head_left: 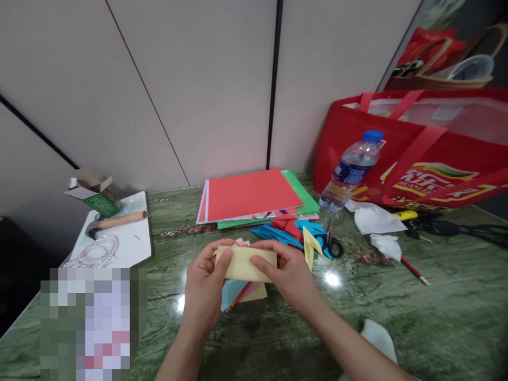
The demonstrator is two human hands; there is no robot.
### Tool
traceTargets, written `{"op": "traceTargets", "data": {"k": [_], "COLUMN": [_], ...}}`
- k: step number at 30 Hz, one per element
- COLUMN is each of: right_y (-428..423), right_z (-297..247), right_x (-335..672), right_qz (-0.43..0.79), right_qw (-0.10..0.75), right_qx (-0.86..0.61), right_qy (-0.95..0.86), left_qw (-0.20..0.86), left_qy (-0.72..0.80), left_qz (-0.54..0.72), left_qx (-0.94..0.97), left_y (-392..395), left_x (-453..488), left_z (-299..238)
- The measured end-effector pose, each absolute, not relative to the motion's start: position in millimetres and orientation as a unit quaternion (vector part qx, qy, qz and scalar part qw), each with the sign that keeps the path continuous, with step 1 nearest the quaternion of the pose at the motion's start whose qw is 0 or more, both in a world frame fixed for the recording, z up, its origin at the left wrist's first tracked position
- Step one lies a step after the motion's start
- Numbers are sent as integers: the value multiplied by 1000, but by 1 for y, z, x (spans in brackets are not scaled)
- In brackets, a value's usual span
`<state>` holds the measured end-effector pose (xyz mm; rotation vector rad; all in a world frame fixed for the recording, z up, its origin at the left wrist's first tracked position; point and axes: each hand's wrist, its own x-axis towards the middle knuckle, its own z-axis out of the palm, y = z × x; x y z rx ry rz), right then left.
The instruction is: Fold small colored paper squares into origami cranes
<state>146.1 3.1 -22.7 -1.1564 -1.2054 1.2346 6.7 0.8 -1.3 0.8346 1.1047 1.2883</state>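
At far left, on a white rectangular mat at the edge of the green marbled stone table: a coiled string of clear beads, a small hammer with a pale wooden handle and, just behind, an open green-and-white cardboard carton.

Toward the middle, near the front edge, the left hand, closed on the left end of a folded pale yellow paper rectangle, thumb on the front face, fingers behind. Held level between both hands, over the table. Directly beneath, lying on the stone, a small fanned stack of blue, pink and yellow paper squares. On the right end of the yellow rectangle, the right hand, pinching likewise with the thumb in front.

Behind the hands, near the wall, a flat pile of large coloured card sheets with a red one on top. In front of its right corner, blue and red folded paper scraps, a folded yellow paper piece, then black-handled scissors just beside the blue scraps.

Further right, a clear plastic water bottle with a blue cap, close against a big red fabric tote bag. In front of the bag, two crumpled white tissues, a red pencil and black cables.
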Motion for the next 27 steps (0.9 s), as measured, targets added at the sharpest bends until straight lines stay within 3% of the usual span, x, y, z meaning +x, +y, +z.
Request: {"op": "traceTargets", "data": {"k": [27], "right_y": [3], "right_z": [-24], "right_x": [147], "right_qz": [514], "right_qw": [503], "right_qx": [-490], "right_qy": [-493], "left_qw": [569], "left_qy": [490], "left_qz": [543], "left_qx": [377], "left_y": [1], "left_x": [6], "left_z": [-4]}}
